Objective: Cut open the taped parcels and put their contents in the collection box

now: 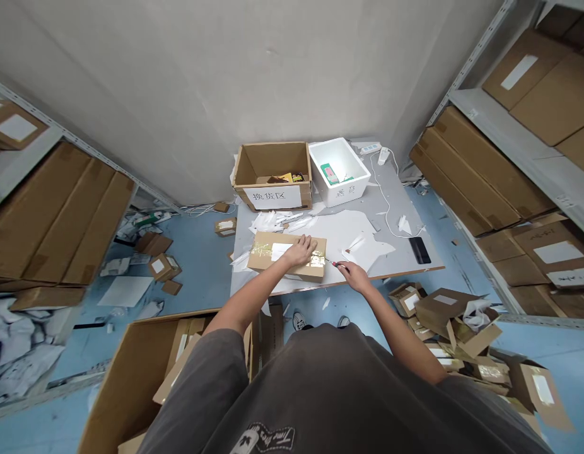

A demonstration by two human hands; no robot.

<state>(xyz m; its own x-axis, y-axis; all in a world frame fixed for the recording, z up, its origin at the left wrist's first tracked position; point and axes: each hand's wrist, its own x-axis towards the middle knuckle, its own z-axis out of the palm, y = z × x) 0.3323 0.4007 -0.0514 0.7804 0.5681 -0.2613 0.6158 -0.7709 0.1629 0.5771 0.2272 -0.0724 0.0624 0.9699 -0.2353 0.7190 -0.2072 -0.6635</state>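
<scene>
A taped cardboard box (pixel 261 248) with a white label lies on the near part of the table. My left hand (pixel 300 250) rests flat on its top, close to the right end, with the fingers stretched out. Strips of shiny yellowish tape cover both ends of the box. To the right of the box, my right hand (pixel 354 275) is closed around a slim cutter knife (pixel 339 265) with a red and black handle. Its thin blade points left at the box's right end; whether the tip touches the tape I cannot tell.
Behind stand an open carton (pixel 273 197) with a handwritten sign and a white foam box (pixel 339 192). Paper scraps (pixel 268 222), a phone (pixel 419 250) and a cable share the table. A big open carton (pixel 112 378) stands at left, discarded boxes (pixel 450 309) at right; shelves flank both sides.
</scene>
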